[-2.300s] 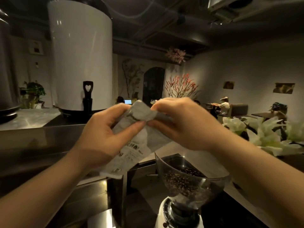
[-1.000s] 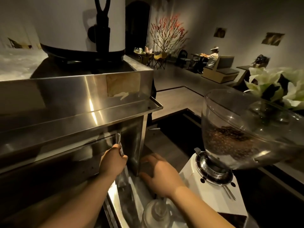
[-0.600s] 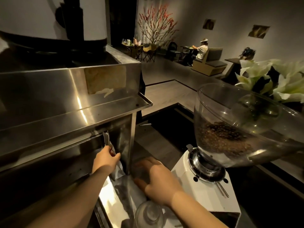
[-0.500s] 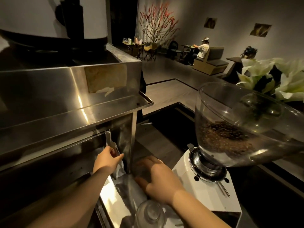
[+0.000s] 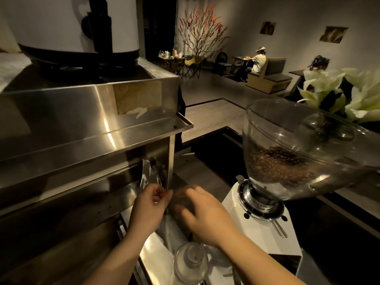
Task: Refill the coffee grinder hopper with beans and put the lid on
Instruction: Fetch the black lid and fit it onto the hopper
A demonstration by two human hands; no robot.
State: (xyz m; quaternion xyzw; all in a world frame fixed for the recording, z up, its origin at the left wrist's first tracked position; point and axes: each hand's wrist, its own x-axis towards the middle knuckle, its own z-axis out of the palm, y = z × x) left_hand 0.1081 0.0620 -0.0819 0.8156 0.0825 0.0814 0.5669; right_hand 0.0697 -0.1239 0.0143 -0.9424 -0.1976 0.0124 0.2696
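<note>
The coffee grinder's clear hopper (image 5: 287, 153) stands at the right on its white body (image 5: 257, 229), partly filled with brown beans (image 5: 275, 165), its top uncovered. A crumpled silvery bean bag (image 5: 149, 173) stands upright against the steel post under the shelf. My left hand (image 5: 149, 208) pinches the bag's lower edge. My right hand (image 5: 203, 214) is just right of it, palm down and fingers spread over a dark, blurred spot on the counter. No lid can be made out with certainty.
A steel shelf (image 5: 123, 136) juts out above my hands, carrying a large white urn (image 5: 72, 23). A clear glass jar (image 5: 190, 262) stands on the steel counter below my wrists. White flowers (image 5: 345, 91) sit behind the hopper. Seated people are far back.
Both hands came down from above the hopper to the counter under the shelf. The bag now stands against the post, and my left hand has shifted right, close to my right hand.
</note>
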